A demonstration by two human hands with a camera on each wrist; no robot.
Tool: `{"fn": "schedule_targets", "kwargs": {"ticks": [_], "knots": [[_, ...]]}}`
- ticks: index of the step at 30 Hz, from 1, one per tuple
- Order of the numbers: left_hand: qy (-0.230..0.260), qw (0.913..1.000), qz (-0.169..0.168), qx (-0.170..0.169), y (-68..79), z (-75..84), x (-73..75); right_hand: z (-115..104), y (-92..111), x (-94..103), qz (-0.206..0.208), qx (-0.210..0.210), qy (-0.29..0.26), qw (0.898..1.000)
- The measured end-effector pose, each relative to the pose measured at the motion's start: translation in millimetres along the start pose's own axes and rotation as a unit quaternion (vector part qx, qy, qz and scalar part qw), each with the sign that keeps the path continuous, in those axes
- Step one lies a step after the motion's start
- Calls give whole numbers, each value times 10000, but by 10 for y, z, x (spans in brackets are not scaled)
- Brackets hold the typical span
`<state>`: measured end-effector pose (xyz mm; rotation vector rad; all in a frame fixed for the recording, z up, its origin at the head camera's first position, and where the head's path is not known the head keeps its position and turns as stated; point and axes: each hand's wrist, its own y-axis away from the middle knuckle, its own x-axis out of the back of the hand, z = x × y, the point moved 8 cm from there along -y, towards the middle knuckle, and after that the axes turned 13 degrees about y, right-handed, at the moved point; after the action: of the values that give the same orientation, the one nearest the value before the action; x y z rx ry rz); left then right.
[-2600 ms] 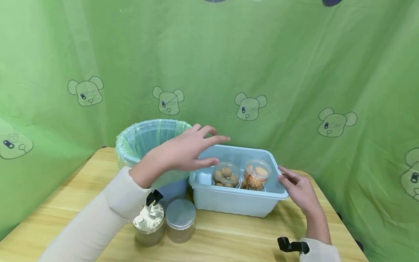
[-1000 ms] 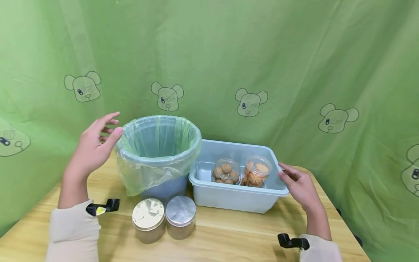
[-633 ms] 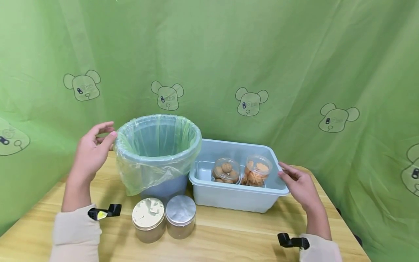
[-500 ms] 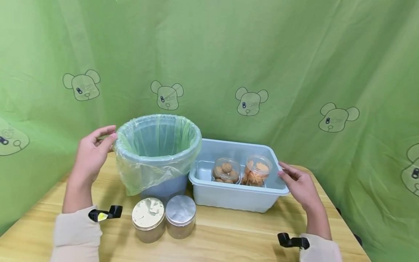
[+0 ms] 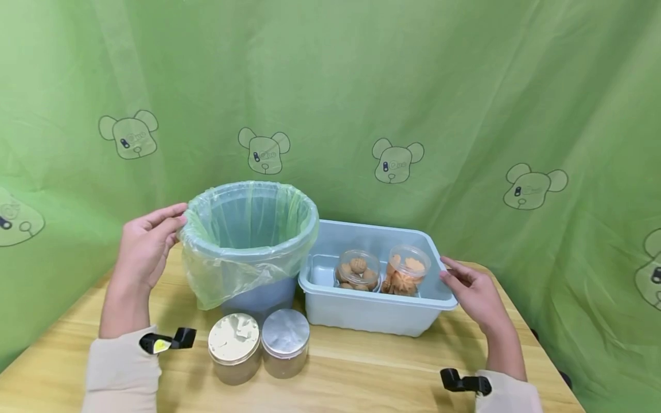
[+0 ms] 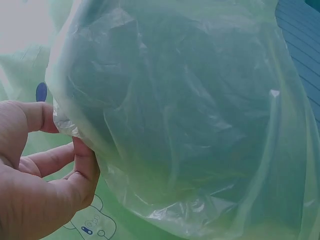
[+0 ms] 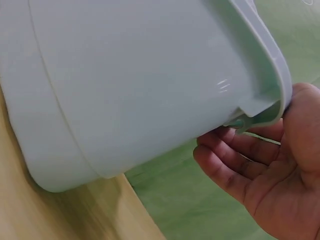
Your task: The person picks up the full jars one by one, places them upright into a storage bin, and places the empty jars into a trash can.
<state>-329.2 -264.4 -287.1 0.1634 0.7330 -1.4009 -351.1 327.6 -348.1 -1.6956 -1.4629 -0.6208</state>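
In the head view my left hand (image 5: 142, 246) is at the left rim of a round blue bin (image 5: 258, 295) lined with a translucent green bag (image 5: 227, 278). The left wrist view shows its thumb and a finger pinching the bag (image 6: 170, 110) at the bin's edge. My right hand (image 5: 479, 298) holds the right rim of a light blue plastic tub (image 5: 366, 314). Up close, its fingers (image 7: 225, 172) curl below the tub's lip (image 7: 272, 55), and the thumb is mostly hidden. Inside the tub sit a clear jar of round brown pieces (image 5: 357, 281) and a clear jar of orange-brown pieces (image 5: 404, 281).
Two lidded jars, one gold-topped (image 5: 234, 338) and one silver-topped (image 5: 286, 332), stand side by side before the bin. Bin and tub stand close together on the wooden table (image 5: 356, 373). A green curtain (image 5: 330, 86) hangs right behind.
My left hand has moved from above the tub, leftward past the bin's opening, then down and inward to the bin's left rim. The right hand has stayed at the tub's right rim.
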Motion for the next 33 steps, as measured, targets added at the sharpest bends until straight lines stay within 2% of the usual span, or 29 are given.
{"fn": "schedule_targets", "kwargs": {"ticks": [4,11,15,20,25,29,33], "knots": [[-34,9999,87,72,17,-8,17,-28,12,101,252,285,188,9991],[-43,9999,55,99,27,-30,11,-162,43,425,761,555,814,9922],[1,10000,48,84,17,-33,15,-421,20,590,1173,897,1109,9828],[82,9999,50,58,4,-22,19,-955,40,642,1720,1703,1137,9636],[96,9999,33,53,8,-16,17,-1464,68,482,1747,2646,1471,9369],[76,9999,57,45,13,-11,17,-1805,99,202,1319,3192,1879,9195],[88,9999,70,64,16,-10,7,-2096,226,-102,980,3827,2254,8906]]}}
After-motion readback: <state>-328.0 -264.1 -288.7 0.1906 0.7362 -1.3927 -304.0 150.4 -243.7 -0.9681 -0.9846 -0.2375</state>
